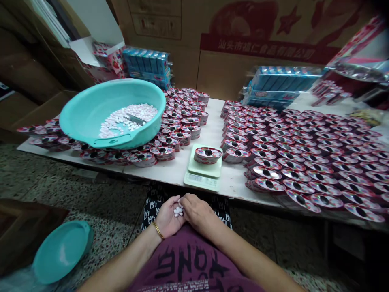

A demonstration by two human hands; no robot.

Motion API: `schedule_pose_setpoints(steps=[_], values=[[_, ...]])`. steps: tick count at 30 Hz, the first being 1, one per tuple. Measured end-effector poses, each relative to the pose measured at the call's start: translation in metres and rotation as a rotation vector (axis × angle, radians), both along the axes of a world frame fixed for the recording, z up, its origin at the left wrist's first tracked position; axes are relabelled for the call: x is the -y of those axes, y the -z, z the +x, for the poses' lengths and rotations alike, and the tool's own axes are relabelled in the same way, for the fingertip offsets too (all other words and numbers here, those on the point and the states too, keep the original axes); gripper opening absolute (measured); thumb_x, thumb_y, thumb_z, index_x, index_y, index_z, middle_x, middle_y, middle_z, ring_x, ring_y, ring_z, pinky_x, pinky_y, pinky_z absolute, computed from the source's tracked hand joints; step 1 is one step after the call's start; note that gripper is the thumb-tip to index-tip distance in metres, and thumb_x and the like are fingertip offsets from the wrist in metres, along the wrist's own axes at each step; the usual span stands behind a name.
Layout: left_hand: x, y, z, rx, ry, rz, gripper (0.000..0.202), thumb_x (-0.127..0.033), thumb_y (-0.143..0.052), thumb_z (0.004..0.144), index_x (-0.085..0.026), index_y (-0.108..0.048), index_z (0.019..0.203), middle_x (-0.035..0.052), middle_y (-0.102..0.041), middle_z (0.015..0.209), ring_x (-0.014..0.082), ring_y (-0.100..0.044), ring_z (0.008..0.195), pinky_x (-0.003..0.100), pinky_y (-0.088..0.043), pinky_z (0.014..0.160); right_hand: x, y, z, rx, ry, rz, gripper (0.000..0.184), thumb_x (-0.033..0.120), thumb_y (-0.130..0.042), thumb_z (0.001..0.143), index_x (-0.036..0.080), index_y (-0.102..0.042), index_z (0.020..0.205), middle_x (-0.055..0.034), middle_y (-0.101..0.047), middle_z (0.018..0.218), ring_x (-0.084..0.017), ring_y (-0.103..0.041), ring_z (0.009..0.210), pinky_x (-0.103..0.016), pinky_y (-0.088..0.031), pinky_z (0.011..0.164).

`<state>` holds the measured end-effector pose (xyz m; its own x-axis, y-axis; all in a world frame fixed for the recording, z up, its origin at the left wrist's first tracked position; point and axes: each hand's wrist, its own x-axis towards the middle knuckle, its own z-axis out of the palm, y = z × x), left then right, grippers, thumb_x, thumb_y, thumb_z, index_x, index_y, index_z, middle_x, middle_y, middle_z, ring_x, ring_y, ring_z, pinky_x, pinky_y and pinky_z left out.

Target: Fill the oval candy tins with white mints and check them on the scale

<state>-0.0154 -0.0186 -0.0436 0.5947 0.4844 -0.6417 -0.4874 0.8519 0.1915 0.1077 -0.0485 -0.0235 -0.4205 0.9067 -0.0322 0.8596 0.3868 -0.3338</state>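
Note:
Palm up and cupped in my lap, my left hand [169, 217] holds a small heap of white candies [178, 211]. My right hand [198, 211] rests against it with curled fingers, their tips at the candies; what lies under those fingers is hidden. Just beyond both hands, a pale green scale [202, 181] stands at the table's front edge with its display lit. On its plate sits one red-and-white oval pack [208, 155] with a dark round hole in its top. A big turquoise basin [112, 97] to the left holds many loose candies [127, 118] and a grey scoop [136, 119].
Rows of similar packs [291, 162] cover the right of the white table [213, 117]; more surround the basin. Wrapped blue boxes [147, 65] and more blue boxes [279, 83] stand behind, before a large carton [188, 77]. A smaller turquoise basin [62, 251] is on the floor.

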Motion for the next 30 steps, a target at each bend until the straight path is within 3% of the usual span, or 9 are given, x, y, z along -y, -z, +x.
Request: schedule_pose_setpoints(steps=[3, 7, 10, 14, 17, 20, 25, 30], values=[[-0.001, 0.002, 0.0, -0.008, -0.028, -0.058, 0.017, -0.019, -0.043, 0.078, -0.01, -0.054, 0.07, 0.0023, -0.056, 0.059, 0.0097, -0.054, 0.058, 0.024, -0.044, 0.066, -0.002, -0.002, 0.004, -0.013, -0.028, -0.009, 0.01, 0.017, -0.043, 0.08, 0.017, -0.049, 0.089, -0.0049, -0.05, 0.088, -0.015, -0.047, 0.077, -0.023, -0.044, 0.06], [-0.003, 0.006, -0.001, 0.06, -0.036, -0.095, 0.015, -0.017, -0.042, 0.078, -0.01, -0.054, 0.071, 0.0022, -0.057, 0.062, 0.0086, -0.054, 0.06, 0.023, -0.044, 0.066, -0.002, 0.004, 0.005, -0.062, -0.08, 0.038, 0.017, 0.014, -0.043, 0.08, 0.015, -0.051, 0.095, -0.0077, -0.052, 0.093, -0.016, -0.048, 0.084, -0.026, -0.045, 0.068], [-0.006, 0.005, -0.001, 0.102, -0.073, -0.093, 0.016, -0.017, -0.042, 0.078, -0.01, -0.054, 0.07, 0.0018, -0.057, 0.06, 0.0085, -0.054, 0.059, 0.023, -0.044, 0.066, -0.006, 0.006, 0.01, -0.215, -0.06, 0.065, 0.019, 0.016, -0.04, 0.082, 0.016, -0.052, 0.097, -0.0075, -0.054, 0.092, -0.015, -0.05, 0.085, -0.026, -0.045, 0.07], [-0.008, -0.001, -0.001, 0.164, -0.071, -0.051, 0.023, -0.019, -0.041, 0.078, -0.004, -0.056, 0.088, 0.0109, -0.062, 0.082, 0.0167, -0.058, 0.083, 0.03, -0.043, 0.081, -0.025, -0.018, 0.036, -0.449, 0.075, 0.166, 0.019, 0.019, -0.04, 0.082, 0.018, -0.054, 0.096, -0.0051, -0.055, 0.089, -0.011, -0.053, 0.082, -0.021, -0.044, 0.072], [-0.008, -0.004, -0.002, 0.162, -0.033, -0.056, 0.032, -0.021, -0.042, 0.078, 0.0, -0.052, 0.101, 0.0179, -0.056, 0.105, 0.0245, -0.049, 0.105, 0.033, -0.039, 0.088, -0.05, -0.049, 0.063, -0.433, 0.2, 0.317, 0.017, 0.019, -0.042, 0.081, 0.019, -0.055, 0.092, -0.0042, -0.056, 0.088, -0.011, -0.053, 0.083, -0.022, -0.043, 0.073], [-0.008, -0.004, -0.003, 0.156, -0.036, -0.067, 0.033, -0.021, -0.044, 0.077, 0.0, -0.052, 0.101, 0.0187, -0.055, 0.109, 0.0262, -0.045, 0.11, 0.034, -0.038, 0.09, -0.074, -0.069, 0.081, -0.352, 0.286, 0.418, 0.016, 0.021, -0.043, 0.08, 0.02, -0.056, 0.089, -0.0034, -0.057, 0.086, -0.012, -0.053, 0.082, -0.024, -0.042, 0.073], [-0.006, -0.002, -0.007, 0.161, -0.058, -0.054, 0.033, -0.021, -0.044, 0.077, 0.0, -0.052, 0.101, 0.0178, -0.056, 0.107, 0.0258, -0.045, 0.11, 0.033, -0.037, 0.091, -0.099, -0.064, 0.089, -0.239, 0.315, 0.425, 0.016, 0.02, -0.042, 0.08, 0.019, -0.057, 0.087, -0.0036, -0.057, 0.085, -0.012, -0.053, 0.079, -0.022, -0.041, 0.073], [-0.006, -0.002, -0.009, 0.165, -0.054, -0.051, 0.031, -0.021, -0.044, 0.077, -0.001, -0.054, 0.099, 0.0181, -0.057, 0.105, 0.0246, -0.049, 0.105, 0.033, -0.04, 0.088, -0.095, -0.067, 0.092, -0.289, 0.356, 0.467, 0.015, 0.021, -0.044, 0.08, 0.018, -0.057, 0.086, -0.004, -0.058, 0.083, -0.013, -0.054, 0.077, -0.024, -0.041, 0.072]])
